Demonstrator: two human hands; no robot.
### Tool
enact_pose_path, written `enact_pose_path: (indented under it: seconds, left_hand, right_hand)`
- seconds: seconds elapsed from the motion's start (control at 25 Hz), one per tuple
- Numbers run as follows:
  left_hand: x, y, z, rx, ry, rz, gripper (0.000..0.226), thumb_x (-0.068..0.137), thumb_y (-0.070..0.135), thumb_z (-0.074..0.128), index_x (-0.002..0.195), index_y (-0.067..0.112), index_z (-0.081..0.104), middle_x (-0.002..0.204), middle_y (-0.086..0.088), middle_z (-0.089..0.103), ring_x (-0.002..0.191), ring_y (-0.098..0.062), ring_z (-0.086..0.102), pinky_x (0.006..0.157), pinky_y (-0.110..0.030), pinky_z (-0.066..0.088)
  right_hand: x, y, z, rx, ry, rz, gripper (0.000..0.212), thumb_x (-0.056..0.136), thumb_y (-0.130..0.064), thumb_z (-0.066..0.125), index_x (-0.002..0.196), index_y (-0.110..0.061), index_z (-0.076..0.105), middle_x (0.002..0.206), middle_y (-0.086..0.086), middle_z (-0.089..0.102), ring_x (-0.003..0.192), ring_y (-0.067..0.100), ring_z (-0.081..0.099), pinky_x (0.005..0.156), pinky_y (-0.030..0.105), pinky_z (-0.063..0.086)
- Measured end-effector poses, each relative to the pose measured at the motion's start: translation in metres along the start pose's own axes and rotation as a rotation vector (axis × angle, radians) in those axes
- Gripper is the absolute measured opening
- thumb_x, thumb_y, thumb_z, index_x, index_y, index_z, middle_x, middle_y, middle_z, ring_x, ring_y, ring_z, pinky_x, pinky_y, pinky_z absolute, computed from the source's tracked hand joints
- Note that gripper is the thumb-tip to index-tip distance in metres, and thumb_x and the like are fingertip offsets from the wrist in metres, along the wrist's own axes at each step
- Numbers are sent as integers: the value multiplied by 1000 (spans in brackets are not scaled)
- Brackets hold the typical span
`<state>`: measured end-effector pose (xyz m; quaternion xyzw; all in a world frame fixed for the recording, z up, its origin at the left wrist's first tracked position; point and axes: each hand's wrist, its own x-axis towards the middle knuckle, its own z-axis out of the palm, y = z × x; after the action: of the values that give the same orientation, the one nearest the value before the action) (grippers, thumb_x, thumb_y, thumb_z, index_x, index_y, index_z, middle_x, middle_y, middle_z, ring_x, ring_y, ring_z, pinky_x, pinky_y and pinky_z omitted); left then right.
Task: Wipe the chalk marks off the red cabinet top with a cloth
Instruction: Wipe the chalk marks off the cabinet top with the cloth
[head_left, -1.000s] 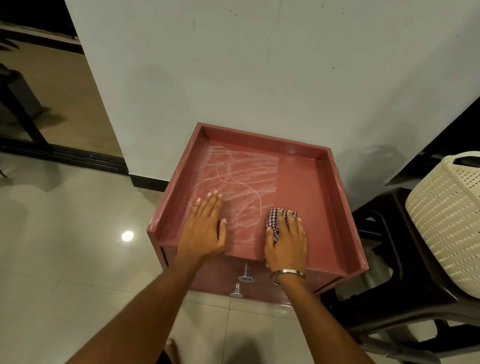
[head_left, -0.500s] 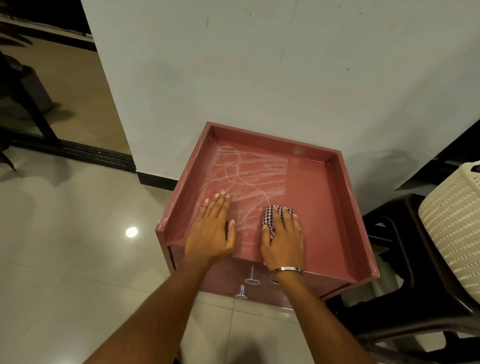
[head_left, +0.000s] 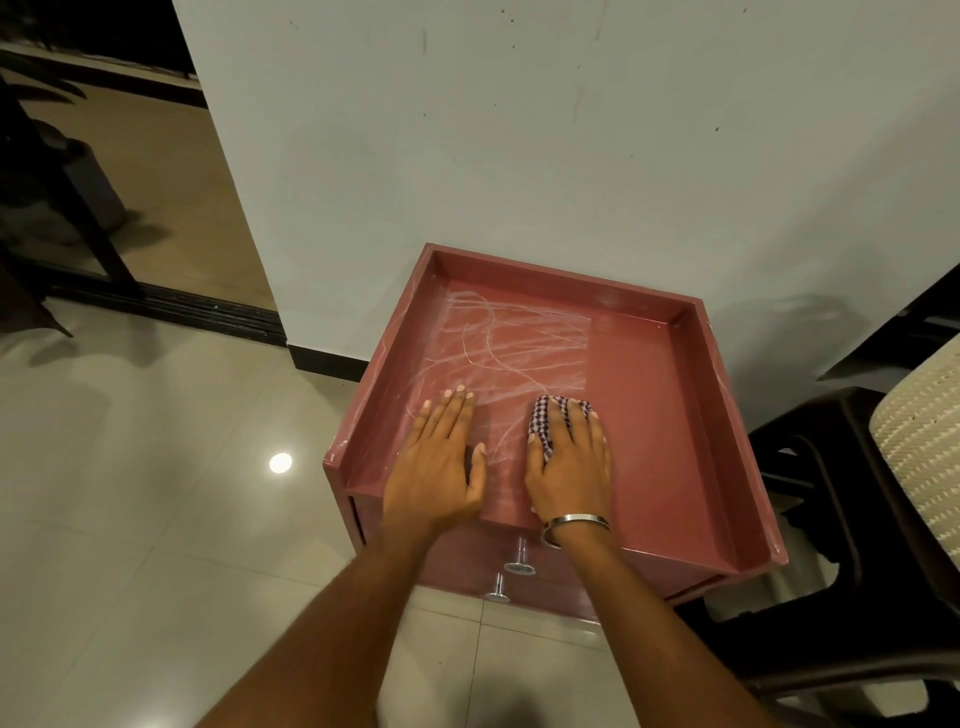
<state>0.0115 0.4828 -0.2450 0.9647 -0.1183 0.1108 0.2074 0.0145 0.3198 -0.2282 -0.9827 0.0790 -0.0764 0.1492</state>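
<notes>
Right now your right hand presses flat, fingers straight, on the checked maroon-and-white cloth, near the front middle of the red raised-rim cabinet top. Your left hand lies open and flat just left of it. White chalk scribbles cover the far left part; the right side shows bare red.

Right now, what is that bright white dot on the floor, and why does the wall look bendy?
In the head view, the dot is probably a ceiling lamp reflected in the glossy floor tiles; the wide-angle lens bends the wall edges; the room is dim, and both hands stay sharp, not blurred.
</notes>
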Motion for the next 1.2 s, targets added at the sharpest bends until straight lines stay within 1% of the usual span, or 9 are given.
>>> enact_pose_path:
  seconds: [0.12,0.24,0.4,0.52,0.64,0.76,0.92,1.04,1.2]
  left_hand:
    - [1,1,0,13,10,6,65,96,42,25,154,14,14,162,-3,13,150,-11,5,124,-35,4]
    - [-1,1,1,17,19,3,66,96,42,24,154,13,15,162,-4,15,150,-12,8,124,-36,7]
    - [-1,1,1,22,11,10,66,96,42,24,154,13,14,162,-4,13,150,-12,6,124,-35,5]
    - [0,0,0,5,2,9,66,96,42,25,154,13,13,162,-4,12,150,-11,4,123,-34,2]
    - [0,0,-1,8,-4,5,66,96,43,24,154,14,12,162,-3,11,149,-10,3,123,-32,0]
    - [0,0,2,31,5,9,66,96,43,24,154,13,13,162,-3,12,150,-12,5,124,-35,5]
    - [0,0,2,45,-1,13,66,96,43,24,154,13,13,162,-4,12,150,-12,5,124,-37,8]
    - [0,-1,2,42,-9,8,66,96,43,25,154,14,11,162,-3,10,150,-11,3,124,-34,4]
    - [1,-1,2,41,-6,5,66,97,44,24,154,15,10,162,-1,8,149,-9,1,123,-32,1]
  right_hand:
    - [12,11,-4,2,12,74,56,97,-38,37,150,-24,27,159,1,21,148,24,10,122,41,12]
    - [14,3,-1,-13,42,96,55,96,-36,38,149,-23,28,159,2,23,148,25,11,122,41,11]
    - [19,-14,4,1,-2,38,57,97,-36,36,151,-24,24,160,0,19,149,24,7,122,40,9]
    - [27,-6,3,-3,-24,-33,56,97,-36,36,150,-24,25,160,-1,19,149,23,9,122,39,10]
    - [39,13,-3,-1,4,14,55,97,-35,37,149,-22,28,159,1,22,148,23,11,122,40,12]
    - [49,12,0,-3,19,77,55,96,-34,38,149,-21,29,158,3,23,148,26,11,122,42,11]
    - [54,-6,9,9,7,31,55,96,-36,37,149,-23,28,159,1,22,148,25,9,122,41,10]
    - [60,1,7,-2,-4,-31,55,97,-36,37,149,-24,29,159,0,22,148,24,11,122,40,11]
    - [71,15,2,-7,17,20,55,97,-35,38,149,-22,29,159,2,23,148,24,13,122,41,12]
